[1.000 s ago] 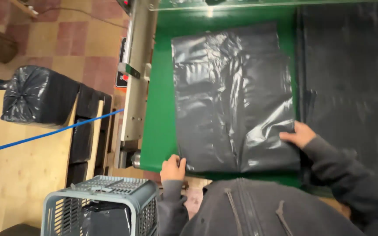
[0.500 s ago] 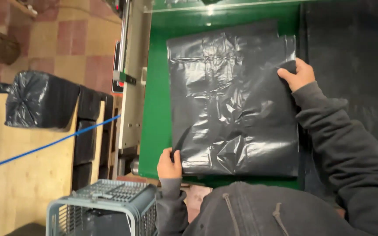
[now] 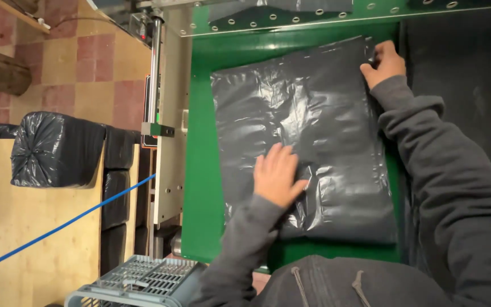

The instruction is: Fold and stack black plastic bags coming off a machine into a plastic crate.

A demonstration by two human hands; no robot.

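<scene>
L hand [image 3: 277,173]: fingers spread, flat on black plastic bag stack [image 3: 313,125]. R hand [image 3: 383,62]: pinching stack's far corner. Stack: wrinkled, glossy, lying flat on green tabletop [image 3: 200,187].

We see a stack of flat black plastic bags [image 3: 319,125], glossy and wrinkled, lying flat on the green machine bed [image 3: 200,187], long side running away from us, far right corner near the bed's top rail.
</scene>
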